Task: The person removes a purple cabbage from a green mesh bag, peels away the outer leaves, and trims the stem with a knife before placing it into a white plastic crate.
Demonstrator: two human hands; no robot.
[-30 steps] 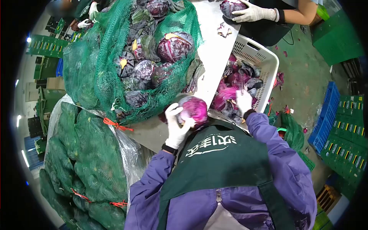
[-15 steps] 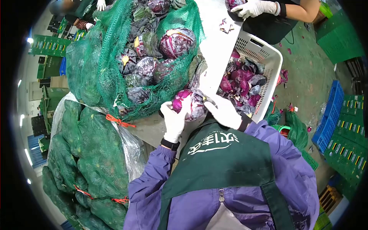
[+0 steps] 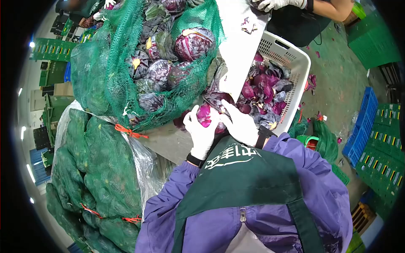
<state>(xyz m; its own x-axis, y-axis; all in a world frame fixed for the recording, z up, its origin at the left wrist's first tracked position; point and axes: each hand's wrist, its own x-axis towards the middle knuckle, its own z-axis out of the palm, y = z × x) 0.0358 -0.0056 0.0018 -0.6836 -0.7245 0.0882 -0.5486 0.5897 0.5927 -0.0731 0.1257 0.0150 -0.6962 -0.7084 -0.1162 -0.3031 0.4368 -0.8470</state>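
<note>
Close to my apron, at the table edge, is a red cabbage [image 3: 204, 114] with bright purple inner layers showing. My left hand [image 3: 201, 131] is closed around its near left side, in a white glove. On the right, my right hand [image 3: 242, 126], also gloved in white, grips a dark outer leaf [image 3: 218, 99] that stands away from the head. The hands hide much of the cabbage. Just beyond, a green mesh bag [image 3: 168, 99] lies open with several red cabbages [image 3: 195, 44] inside.
A white plastic crate [image 3: 300, 80] of loose purple leaves stands right of the table [image 3: 236, 50]. Full green mesh sacks [image 3: 105, 168] are piled at left. Another person's gloved hand [image 3: 280, 4] is at the table's far end. Blue [image 3: 360, 122] and green crates [image 3: 382, 152] stand farther right.
Both hands have shifted around the cabbage, and the right hand has moved in closer. An outer leaf now stands away from the head, and more bright purple shows.
</note>
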